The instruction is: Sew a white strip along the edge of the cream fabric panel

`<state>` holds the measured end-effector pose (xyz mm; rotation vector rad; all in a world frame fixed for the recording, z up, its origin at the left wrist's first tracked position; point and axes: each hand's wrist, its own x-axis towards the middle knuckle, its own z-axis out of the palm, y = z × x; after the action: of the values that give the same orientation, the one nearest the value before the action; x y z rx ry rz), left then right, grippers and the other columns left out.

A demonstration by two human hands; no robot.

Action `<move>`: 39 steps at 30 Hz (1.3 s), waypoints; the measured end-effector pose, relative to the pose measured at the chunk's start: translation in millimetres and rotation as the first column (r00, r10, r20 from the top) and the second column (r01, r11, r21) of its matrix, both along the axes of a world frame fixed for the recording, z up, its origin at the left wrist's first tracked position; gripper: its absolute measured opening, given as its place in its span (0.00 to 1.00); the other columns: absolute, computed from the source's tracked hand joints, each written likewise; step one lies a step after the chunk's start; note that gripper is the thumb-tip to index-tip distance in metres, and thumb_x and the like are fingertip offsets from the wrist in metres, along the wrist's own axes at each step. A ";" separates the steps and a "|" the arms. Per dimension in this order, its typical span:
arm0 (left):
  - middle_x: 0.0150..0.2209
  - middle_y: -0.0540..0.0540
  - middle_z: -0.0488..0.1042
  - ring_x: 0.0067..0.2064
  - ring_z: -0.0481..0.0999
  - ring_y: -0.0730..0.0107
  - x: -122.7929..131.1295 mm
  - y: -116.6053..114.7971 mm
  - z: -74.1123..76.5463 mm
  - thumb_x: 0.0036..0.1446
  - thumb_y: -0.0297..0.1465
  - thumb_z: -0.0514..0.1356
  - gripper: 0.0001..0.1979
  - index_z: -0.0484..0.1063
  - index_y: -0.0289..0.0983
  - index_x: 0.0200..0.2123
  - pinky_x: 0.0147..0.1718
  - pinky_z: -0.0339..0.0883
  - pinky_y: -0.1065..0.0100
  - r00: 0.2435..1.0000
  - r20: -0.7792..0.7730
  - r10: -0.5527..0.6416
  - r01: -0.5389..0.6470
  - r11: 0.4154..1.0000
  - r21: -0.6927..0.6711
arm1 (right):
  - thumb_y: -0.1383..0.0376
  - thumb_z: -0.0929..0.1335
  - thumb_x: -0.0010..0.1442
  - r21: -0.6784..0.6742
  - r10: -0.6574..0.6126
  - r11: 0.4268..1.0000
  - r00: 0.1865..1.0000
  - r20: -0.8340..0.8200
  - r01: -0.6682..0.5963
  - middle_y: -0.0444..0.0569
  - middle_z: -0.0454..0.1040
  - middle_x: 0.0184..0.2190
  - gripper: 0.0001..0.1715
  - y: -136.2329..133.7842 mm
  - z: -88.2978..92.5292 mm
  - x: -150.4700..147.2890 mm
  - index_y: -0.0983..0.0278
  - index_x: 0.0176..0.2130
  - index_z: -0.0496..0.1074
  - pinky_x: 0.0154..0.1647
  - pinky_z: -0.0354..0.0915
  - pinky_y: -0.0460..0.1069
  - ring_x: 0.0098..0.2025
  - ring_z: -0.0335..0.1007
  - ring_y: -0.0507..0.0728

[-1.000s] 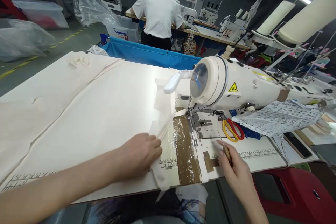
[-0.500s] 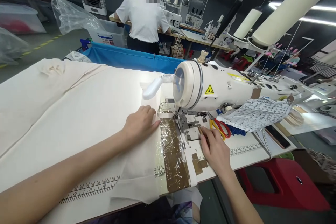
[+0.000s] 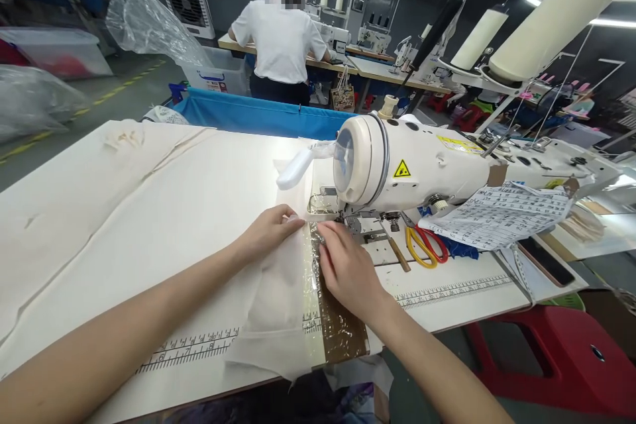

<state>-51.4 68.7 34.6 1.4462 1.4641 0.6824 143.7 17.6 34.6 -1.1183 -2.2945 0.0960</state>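
A white sewing machine [image 3: 412, 159] stands over the work table. Beside its needle area, my left hand [image 3: 271, 232] pinches the edge of a thin cream fabric piece [image 3: 275, 298] between thumb and fingers. The fabric runs toward me and hangs over the front edge. Close by on the right, my right hand [image 3: 350, 271] has curled fingers resting over the brown taped strip [image 3: 340, 331]; whatever they grip is hidden. A tool with a wooden handle [image 3: 399, 255] and thin metal shaft lies on the machine bed, apart from the right hand.
Red-and-yellow-handled scissors [image 3: 421, 252], a written paper sheet [image 3: 501, 215] and a phone [image 3: 545, 260] lie at right. More cream fabric [image 3: 64, 218] covers the left table. A red stool [image 3: 556, 364] stands below, and a person in white [image 3: 278, 40] sits beyond the blue cloth bin [image 3: 258, 116].
My right hand has let go of the wooden-handled tool and moved left to the taped strip beside the needle. My left hand, flatter before, now pinches the fabric edge. The view has shifted slightly.
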 end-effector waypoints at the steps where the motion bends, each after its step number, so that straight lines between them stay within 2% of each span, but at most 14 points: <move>1: 0.28 0.49 0.74 0.29 0.73 0.65 -0.3 -0.3 0.5 0.53 0.48 0.59 0.19 0.69 0.38 0.36 0.26 0.62 0.68 1.000 0.025 0.003 -0.002 0.998 -0.057 | 0.76 0.61 0.67 -0.015 -0.012 1.000 1.000 0.023 0.013 0.58 0.72 0.50 0.18 6.8 -1.6 -9.2 0.71 0.55 0.67 0.37 0.74 0.51 0.46 0.74 0.62; 3: 0.28 0.48 0.76 0.32 0.75 0.62 -0.3 1.2 1.2 0.51 0.48 0.61 0.19 0.73 0.37 0.35 0.28 0.65 0.67 0.999 0.048 -0.023 0.029 0.989 -0.143 | 0.77 0.63 0.65 -0.038 -0.056 0.998 0.996 0.065 0.059 0.58 0.73 0.46 0.15 19.0 -6.0 -21.4 0.72 0.51 0.69 0.28 0.71 0.51 0.38 0.75 0.61; 5: 0.29 0.47 0.77 0.33 0.76 0.60 -0.2 3.7 0.8 0.48 0.48 0.62 0.20 0.75 0.37 0.34 0.30 0.67 0.66 0.994 0.097 -0.050 0.067 0.982 -0.178 | 0.77 0.65 0.65 -0.049 -0.100 0.993 0.990 0.095 0.105 0.57 0.72 0.43 0.10 28.0 -10.3 -25.9 0.71 0.46 0.71 0.24 0.67 0.50 0.34 0.74 0.60; 10: 0.32 0.49 0.79 0.36 0.77 0.61 0.4 4.8 -1.5 0.44 0.45 0.66 0.21 0.76 0.38 0.38 0.34 0.70 0.65 0.945 0.326 0.039 0.019 0.985 -0.173 | 0.74 0.67 0.66 -0.052 -0.140 0.988 0.987 0.085 0.145 0.52 0.71 0.39 0.03 39.2 -15.5 -21.6 0.68 0.41 0.71 0.25 0.63 0.47 0.32 0.72 0.58; 17: 0.29 0.50 0.77 0.32 0.75 0.65 2.5 1.3 0.5 0.45 0.45 0.66 0.17 0.76 0.38 0.33 0.30 0.67 0.68 0.941 0.332 0.065 -0.018 0.990 -0.142 | 0.74 0.66 0.66 -0.074 -0.144 0.987 0.990 -0.006 0.143 0.49 0.71 0.38 0.05 44.6 -21.4 -21.9 0.64 0.39 0.67 0.25 0.60 0.47 0.34 0.72 0.58; 23: 0.30 0.49 0.77 0.32 0.74 0.65 0.8 2.5 1.0 0.44 0.46 0.65 0.18 0.77 0.38 0.33 0.30 0.66 0.68 0.951 0.302 0.072 -0.034 0.991 -0.129 | 0.72 0.66 0.63 -0.136 -0.153 0.980 0.985 -0.078 0.142 0.47 0.71 0.35 0.08 42.2 -20.5 -21.5 0.61 0.35 0.63 0.28 0.60 0.47 0.33 0.71 0.57; 27: 0.31 0.48 0.78 0.32 0.74 0.64 0.8 2.2 1.5 0.45 0.46 0.65 0.18 0.77 0.38 0.33 0.30 0.67 0.67 0.953 0.298 0.061 -0.020 0.990 -0.137 | 0.70 0.65 0.65 -0.196 -0.178 0.968 0.979 -0.100 0.156 0.45 0.74 0.33 0.06 40.4 -19.3 -21.8 0.61 0.36 0.62 0.28 0.59 0.47 0.30 0.72 0.56; 31: 0.31 0.47 0.78 0.33 0.75 0.63 0.1 2.5 1.4 0.47 0.47 0.65 0.18 0.77 0.38 0.34 0.31 0.67 0.67 0.962 0.273 0.018 0.007 0.996 -0.090 | 0.69 0.65 0.66 -0.253 -0.189 0.953 0.980 -0.067 0.167 0.40 0.73 0.25 0.04 37.3 -17.9 -24.1 0.61 0.38 0.65 0.25 0.55 0.47 0.25 0.71 0.56; 35: 0.24 0.50 0.72 0.27 0.70 0.66 0.2 2.6 2.1 0.48 0.48 0.63 0.19 0.77 0.39 0.35 0.26 0.60 0.68 0.991 0.134 -0.004 0.008 1.000 -0.029 | 0.69 0.63 0.68 -0.269 -0.206 0.944 0.978 -0.023 0.192 0.43 0.76 0.27 0.07 33.6 -15.5 -25.6 0.61 0.37 0.68 0.25 0.53 0.48 0.27 0.72 0.57; 39: 0.20 0.51 0.67 0.25 0.65 0.67 2.5 2.3 0.3 0.51 0.49 0.57 0.19 0.76 0.39 0.31 0.26 0.55 0.67 0.996 -0.057 -0.062 0.068 0.992 0.107 | 0.73 0.61 0.65 -0.279 -0.199 0.941 0.980 0.010 0.193 0.43 0.76 0.25 0.10 31.4 -13.3 -24.7 0.62 0.37 0.69 0.25 0.51 0.47 0.26 0.71 0.57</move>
<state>-49.0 71.0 34.9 1.5999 1.4322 0.6967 119.1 49.0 21.3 -1.4759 -2.1851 0.3600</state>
